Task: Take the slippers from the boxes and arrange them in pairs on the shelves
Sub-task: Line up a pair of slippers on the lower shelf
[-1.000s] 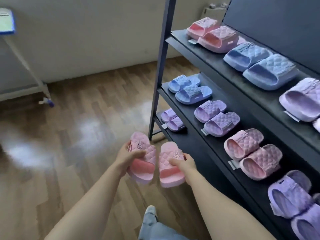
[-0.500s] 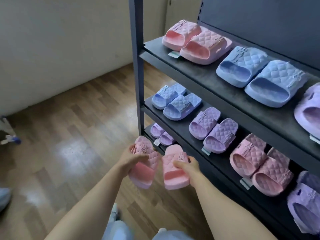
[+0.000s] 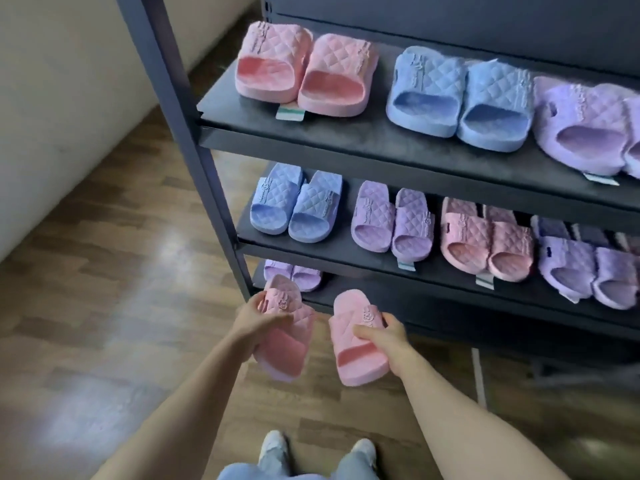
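Note:
I hold two small pink quilted slippers in front of the dark shelf unit's lowest shelf (image 3: 433, 311). My left hand (image 3: 258, 318) grips the left pink slipper (image 3: 287, 344) across its strap. My right hand (image 3: 381, 332) grips the right pink slipper (image 3: 356, 344) from its right side, thumb over the strap. Both slippers point toes away from me and hang above the floor, a small gap between them. A small purple pair (image 3: 294, 277) sits at the left end of the lowest shelf, just beyond the left slipper.
The top shelf (image 3: 346, 133) carries pink, blue and purple pairs. The middle shelf (image 3: 329, 252) holds blue, purple, pink and purple pairs. The shelf's left upright post (image 3: 194, 147) stands close to my left hand. Wooden floor (image 3: 104, 271) and a pale wall lie to the left.
I have turned and stepped toward the shelf, which now faces me more squarely. My hands have moved apart, widening the gap between the two pink slippers near the lowest shelf.

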